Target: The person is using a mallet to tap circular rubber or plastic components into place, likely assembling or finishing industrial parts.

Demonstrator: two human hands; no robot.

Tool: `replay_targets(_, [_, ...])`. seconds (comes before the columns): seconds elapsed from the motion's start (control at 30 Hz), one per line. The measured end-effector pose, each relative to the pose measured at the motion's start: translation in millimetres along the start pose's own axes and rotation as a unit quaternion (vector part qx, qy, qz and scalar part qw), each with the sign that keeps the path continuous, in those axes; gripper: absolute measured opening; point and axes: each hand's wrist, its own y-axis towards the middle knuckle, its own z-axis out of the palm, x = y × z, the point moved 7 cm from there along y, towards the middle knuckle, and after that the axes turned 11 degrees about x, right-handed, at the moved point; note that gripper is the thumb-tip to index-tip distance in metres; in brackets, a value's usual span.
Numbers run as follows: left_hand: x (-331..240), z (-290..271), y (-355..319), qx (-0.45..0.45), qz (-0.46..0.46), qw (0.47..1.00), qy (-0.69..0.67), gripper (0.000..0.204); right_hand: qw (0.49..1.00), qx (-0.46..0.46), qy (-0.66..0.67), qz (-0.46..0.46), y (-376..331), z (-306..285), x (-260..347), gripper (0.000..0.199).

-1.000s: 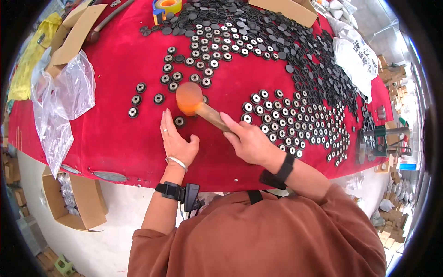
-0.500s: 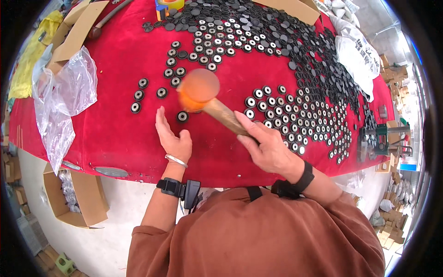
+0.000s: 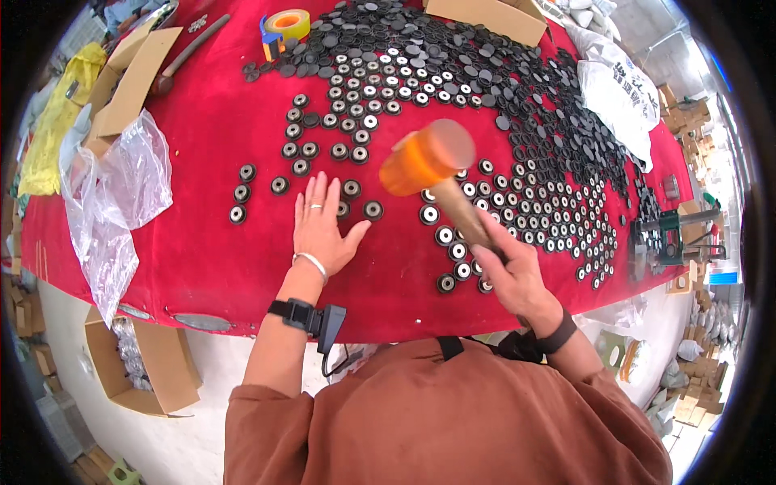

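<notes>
The right hand (image 3: 517,275) grips a raised orange mallet (image 3: 427,158) while the left hand (image 3: 322,226) lies flat and open beside a black disc (image 3: 373,210), seemingly mid-hammering, calling for a square blow.

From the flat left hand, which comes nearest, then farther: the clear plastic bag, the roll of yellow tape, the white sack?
1. Clear plastic bag, to the left of the left hand.
2. Roll of yellow tape, far edge of the table.
3. White sack, far right.

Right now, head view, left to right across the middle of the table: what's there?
Clear plastic bag → left hand flat on the red cloth → orange mallet → right hand gripping its handle → white sack.
</notes>
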Motion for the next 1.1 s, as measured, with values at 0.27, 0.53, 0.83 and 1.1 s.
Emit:
replay_targets(0.27, [-101,67,44,0.066,0.108,0.992,-0.014,0.073,0.989,-0.088,0.105,0.063,-24,-33,-31,0.052])
replay_targets(0.53, [-109,42,61,0.057,0.154,0.983,-0.079,0.055,0.997,-0.036,0.018,0.071,15,-18,-30,0.052])
replay_targets(0.83, [-4,11,105,0.035,0.054,0.995,0.078,0.069,0.996,-0.023,0.068,0.06,59,3,-28,0.05])
replay_targets(1.1, [-43,37,68,0.054,0.049,0.997,-0.032,0.065,0.994,-0.049,0.057,0.076,63,-4,-33,0.049])
